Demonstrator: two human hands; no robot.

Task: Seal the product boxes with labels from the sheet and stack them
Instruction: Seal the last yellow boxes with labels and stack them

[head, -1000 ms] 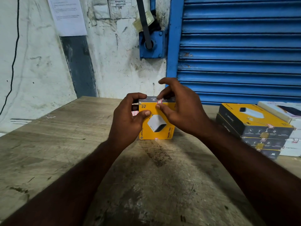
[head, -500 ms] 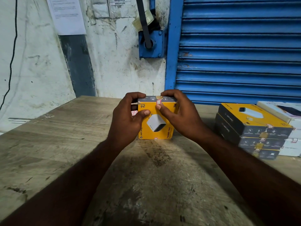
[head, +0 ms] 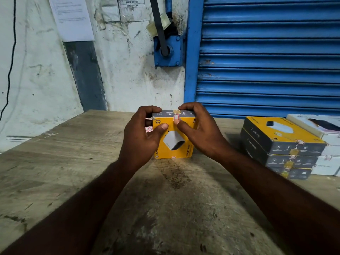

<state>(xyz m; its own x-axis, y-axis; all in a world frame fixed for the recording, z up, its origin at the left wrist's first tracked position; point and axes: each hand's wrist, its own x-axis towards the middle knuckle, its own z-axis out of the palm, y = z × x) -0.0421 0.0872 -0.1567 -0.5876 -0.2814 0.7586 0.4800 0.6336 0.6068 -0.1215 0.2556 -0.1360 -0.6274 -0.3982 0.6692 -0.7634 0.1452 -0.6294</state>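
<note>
A yellow product box (head: pixel 174 138) is held upright near the middle of the wooden desk (head: pixel 73 162), its printed front face turned toward the camera and its lower edge at or just above the desk top; which of the two cannot be told. The box is gripped at its left side by the left hand (head: pixel 142 137), whose fingers are curled over the dark top face while the thumb is laid on the yellow front. The right side is gripped by the right hand (head: pixel 198 131), whose fingers are curled over the top edge; its thumb is pressed on the front face just below a small white label with a red outline (head: pixel 176 117), which is folded across the top front edge of the box. A part of the label sheet (head: pixel 149 128) is glimpsed behind the left hand, mostly hidden; whether it is held cannot be told. At the right of the desk, well apart from the held box, a stack of three like boxes (head: pixel 281 144) is set, with white boxes (head: pixel 327 140) just beside it; a blue roller shutter (head: pixel 266 52) is seen behind them, and a stained white wall with a paper notice (head: pixel 73 17) is seen to the left.
</note>
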